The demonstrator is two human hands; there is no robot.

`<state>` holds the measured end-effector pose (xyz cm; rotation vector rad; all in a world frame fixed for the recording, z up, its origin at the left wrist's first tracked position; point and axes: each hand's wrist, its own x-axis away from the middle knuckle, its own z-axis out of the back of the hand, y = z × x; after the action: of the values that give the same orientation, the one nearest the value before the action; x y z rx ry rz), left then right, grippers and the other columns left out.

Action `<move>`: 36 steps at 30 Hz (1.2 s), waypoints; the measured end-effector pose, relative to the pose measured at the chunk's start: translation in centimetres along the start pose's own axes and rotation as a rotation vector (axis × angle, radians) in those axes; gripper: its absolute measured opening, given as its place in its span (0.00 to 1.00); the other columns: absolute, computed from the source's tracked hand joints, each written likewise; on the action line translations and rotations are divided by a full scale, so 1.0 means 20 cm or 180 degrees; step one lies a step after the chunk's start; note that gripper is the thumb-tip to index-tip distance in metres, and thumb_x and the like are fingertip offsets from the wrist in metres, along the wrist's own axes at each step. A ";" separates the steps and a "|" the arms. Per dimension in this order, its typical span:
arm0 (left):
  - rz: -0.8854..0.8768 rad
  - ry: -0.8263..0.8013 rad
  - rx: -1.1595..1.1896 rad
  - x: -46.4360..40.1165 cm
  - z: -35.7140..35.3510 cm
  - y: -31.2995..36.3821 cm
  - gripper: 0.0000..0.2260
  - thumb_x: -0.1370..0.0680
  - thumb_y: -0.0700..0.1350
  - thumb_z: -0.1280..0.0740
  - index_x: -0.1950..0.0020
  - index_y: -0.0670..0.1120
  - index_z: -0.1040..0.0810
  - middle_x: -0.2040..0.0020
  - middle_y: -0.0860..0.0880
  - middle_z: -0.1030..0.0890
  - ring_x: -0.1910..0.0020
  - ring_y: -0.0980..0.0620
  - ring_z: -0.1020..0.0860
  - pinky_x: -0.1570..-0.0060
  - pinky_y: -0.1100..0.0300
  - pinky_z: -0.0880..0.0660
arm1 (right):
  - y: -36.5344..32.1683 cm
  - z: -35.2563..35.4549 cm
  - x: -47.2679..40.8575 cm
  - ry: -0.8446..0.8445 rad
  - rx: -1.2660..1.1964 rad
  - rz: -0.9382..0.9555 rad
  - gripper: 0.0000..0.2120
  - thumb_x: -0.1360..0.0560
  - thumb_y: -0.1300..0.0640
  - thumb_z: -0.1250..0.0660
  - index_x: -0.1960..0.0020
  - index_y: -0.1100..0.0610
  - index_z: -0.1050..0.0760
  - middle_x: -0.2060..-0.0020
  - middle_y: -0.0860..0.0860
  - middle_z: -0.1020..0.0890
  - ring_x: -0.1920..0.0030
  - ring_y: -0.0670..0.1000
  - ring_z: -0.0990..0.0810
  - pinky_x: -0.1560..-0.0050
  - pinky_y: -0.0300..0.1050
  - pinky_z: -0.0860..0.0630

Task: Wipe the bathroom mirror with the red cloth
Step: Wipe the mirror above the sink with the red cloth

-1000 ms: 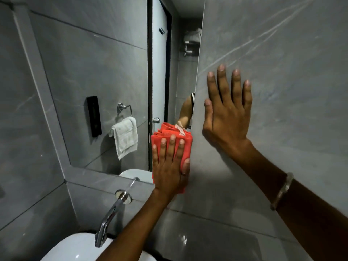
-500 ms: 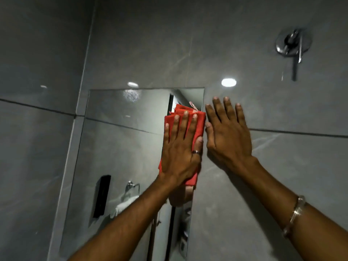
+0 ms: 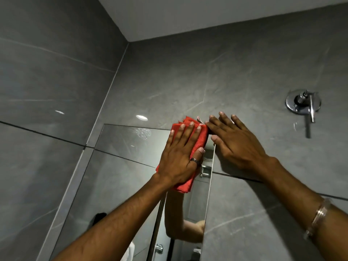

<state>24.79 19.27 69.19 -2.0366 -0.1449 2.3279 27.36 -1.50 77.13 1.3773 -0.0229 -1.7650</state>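
The mirror (image 3: pixel 120 166) is set into the grey tiled wall, with its top right corner near the middle of the view. A folded red cloth (image 3: pixel 195 136) lies flat against that corner, its upper edge reaching just past the mirror's top. My left hand (image 3: pixel 180 159) presses the cloth to the glass, fingers spread, a ring on one finger. My right hand (image 3: pixel 235 146) rests flat and empty on the tile just right of the mirror's edge, its fingertips touching the cloth's right side.
A chrome wall valve with a lever (image 3: pixel 303 104) is mounted on the tile at the upper right. The left wall meets this wall in a corner beside the mirror. The white ceiling (image 3: pixel 188 14) is close above. The mirror reflects a door and an arm.
My left hand has slid the cloth up the mirror's right edge from near the basin to the top corner. My right hand moved up the tile alongside. The view has tilted upward.
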 end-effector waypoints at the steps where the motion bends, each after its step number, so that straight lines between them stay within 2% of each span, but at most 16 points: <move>1: -0.0006 0.0002 -0.0003 0.00 0.00 -0.02 0.30 0.16 0.63 0.57 0.15 0.55 0.58 0.14 0.53 0.58 0.16 0.54 0.63 0.16 0.46 0.59 | 0.00 0.02 -0.04 -0.0107 0.0053 0.0096 0.32 0.18 0.40 0.62 0.15 0.46 0.51 0.15 0.45 0.49 0.15 0.45 0.59 0.15 0.48 0.64; 6: 0.0151 0.0060 0.0023 -0.02 -0.01 -0.19 0.31 0.17 0.65 0.57 0.16 0.57 0.62 0.14 0.53 0.61 0.16 0.54 0.65 0.18 0.49 0.66 | -0.04 0.07 -0.29 -0.0432 0.0259 0.0321 0.33 0.20 0.37 0.65 0.15 0.42 0.53 0.15 0.44 0.54 0.16 0.47 0.63 0.15 0.52 0.65; 11: 0.0382 0.0037 0.0030 0.01 0.03 -0.48 0.31 0.18 0.68 0.61 0.19 0.61 0.70 0.16 0.55 0.66 0.18 0.55 0.69 0.22 0.54 0.74 | -0.14 0.01 -0.52 -0.0489 0.0465 0.0466 0.34 0.20 0.36 0.66 0.15 0.41 0.52 0.15 0.45 0.56 0.15 0.48 0.63 0.16 0.56 0.66; 17: 0.0434 0.0015 -0.0085 0.04 0.05 -0.80 0.31 0.17 0.65 0.58 0.16 0.58 0.63 0.15 0.54 0.61 0.17 0.54 0.66 0.19 0.51 0.69 | -0.33 -0.17 -0.81 -0.0348 0.0815 0.0783 0.32 0.18 0.34 0.69 0.16 0.39 0.55 0.15 0.46 0.55 0.15 0.51 0.61 0.16 0.60 0.64; 19: 0.0395 0.0093 -0.0056 0.05 0.05 -0.88 0.31 0.17 0.65 0.57 0.17 0.59 0.65 0.15 0.55 0.61 0.17 0.56 0.66 0.21 0.55 0.72 | -0.40 -0.22 -0.89 -0.0326 0.0922 0.0862 0.32 0.18 0.33 0.69 0.16 0.39 0.56 0.15 0.46 0.55 0.15 0.51 0.61 0.16 0.63 0.64; 23: 0.0310 0.0277 0.0011 0.07 0.06 -1.02 0.29 0.18 0.67 0.59 0.21 0.65 0.71 0.19 0.62 0.66 0.20 0.62 0.70 0.24 0.61 0.76 | -0.52 -0.29 -1.02 -0.0331 0.0987 0.1016 0.36 0.21 0.31 0.73 0.16 0.40 0.56 0.15 0.46 0.54 0.15 0.52 0.59 0.17 0.64 0.65; 25: 0.0310 0.0282 0.0002 0.09 0.07 -1.11 0.29 0.17 0.66 0.58 0.22 0.66 0.72 0.19 0.62 0.67 0.20 0.62 0.70 0.23 0.60 0.76 | -0.55 -0.32 -1.08 -0.0294 0.1021 0.1048 0.35 0.21 0.31 0.72 0.16 0.39 0.56 0.15 0.46 0.55 0.15 0.52 0.59 0.17 0.65 0.64; 29: 0.0413 0.0105 -0.0057 0.11 0.10 -1.31 0.30 0.16 0.64 0.56 0.19 0.61 0.67 0.17 0.58 0.64 0.18 0.57 0.67 0.19 0.51 0.66 | -0.61 -0.38 -1.19 -0.0225 0.1122 0.1071 0.32 0.19 0.31 0.69 0.16 0.37 0.58 0.15 0.45 0.56 0.15 0.53 0.59 0.18 0.67 0.63; 36: 0.0405 0.0050 -0.0007 0.13 0.15 -1.49 0.29 0.16 0.61 0.54 0.18 0.58 0.63 0.15 0.55 0.61 0.17 0.55 0.65 0.17 0.51 0.65 | -0.70 -0.43 -1.29 -0.0100 0.1155 0.0952 0.33 0.20 0.32 0.69 0.16 0.37 0.58 0.15 0.45 0.56 0.15 0.54 0.57 0.18 0.68 0.64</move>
<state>20.59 49.00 69.98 -2.1243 -0.0178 2.3836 25.79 27.46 86.86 1.5080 -0.5621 -1.5776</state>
